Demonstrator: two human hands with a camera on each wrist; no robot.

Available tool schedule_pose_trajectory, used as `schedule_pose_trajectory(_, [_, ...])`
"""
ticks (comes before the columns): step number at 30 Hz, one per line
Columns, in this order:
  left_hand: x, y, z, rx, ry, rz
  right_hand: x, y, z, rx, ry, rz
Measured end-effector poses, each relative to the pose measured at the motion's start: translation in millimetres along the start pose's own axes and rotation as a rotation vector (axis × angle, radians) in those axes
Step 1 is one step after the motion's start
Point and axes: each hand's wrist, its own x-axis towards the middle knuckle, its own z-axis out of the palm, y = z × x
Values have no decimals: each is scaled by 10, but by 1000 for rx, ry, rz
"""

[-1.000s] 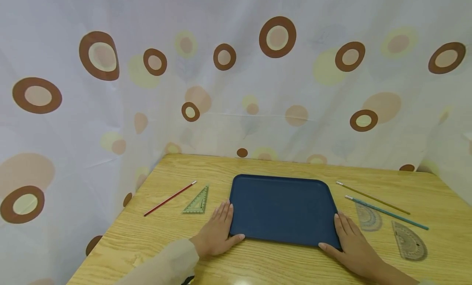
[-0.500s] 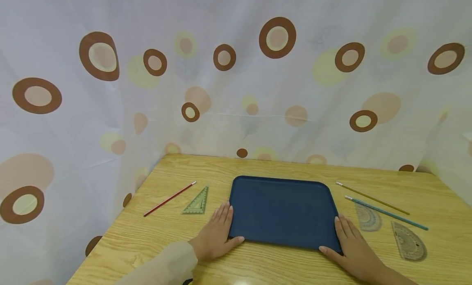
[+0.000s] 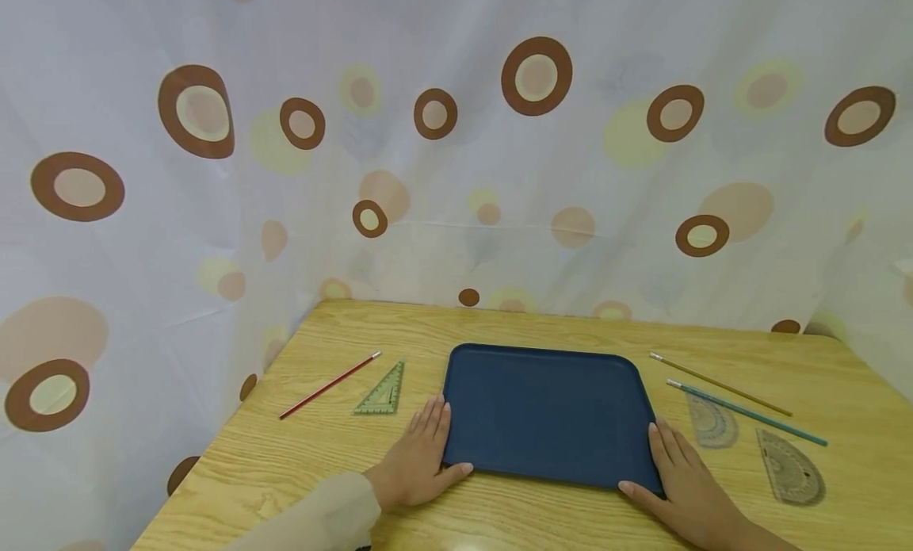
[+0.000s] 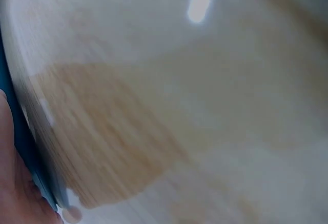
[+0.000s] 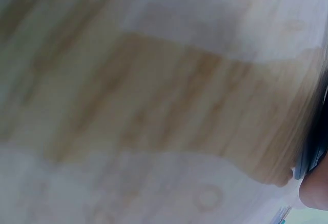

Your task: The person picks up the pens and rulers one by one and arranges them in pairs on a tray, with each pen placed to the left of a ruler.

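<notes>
A dark blue rectangular tray [image 3: 545, 416] lies on the wooden table in front of me. Along its left side my left hand [image 3: 417, 460] rests with straight fingers, the thumb at the near left corner. My right hand [image 3: 688, 487] mirrors this on the right side, its thumb touching the near right corner. In the left wrist view, part of the left hand [image 4: 23, 193] shows against the tray's edge [image 4: 20, 131]. The right wrist view catches just a bit of the right hand [image 5: 315, 185] beside the dark tray edge [image 5: 315, 137].
Left of the tray lie a red pencil [image 3: 330, 384] and a green set square [image 3: 383, 392]. On the right are a yellow pencil [image 3: 720, 383], a blue pencil [image 3: 756, 415] and two clear protractors [image 3: 713, 428]. A patterned curtain [image 3: 499, 162] hangs behind the table [image 3: 399, 317].
The tray has slid slightly toward me, with both hands moving along at its sides. The pencils, set square and protractors stay in place on the table.
</notes>
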Motion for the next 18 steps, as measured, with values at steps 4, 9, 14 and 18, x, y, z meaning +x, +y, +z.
schedule_pose_trajectory(4, [-11,2,1,0,-4,-1,-19,-8,-2,-9,0,-3])
schedule_pose_trajectory(9, [-41,25,-5,6,-8,-2,-22,-13,-6,7,-12,10])
schedule_pose_trajectory(14, [-64,44,-20,5,-11,-10,-45,-16,5,4,1,2])
schedule_pose_trajectory(18, [-76,56,-26,5,-14,-10,-58,-23,12,4,7,6])
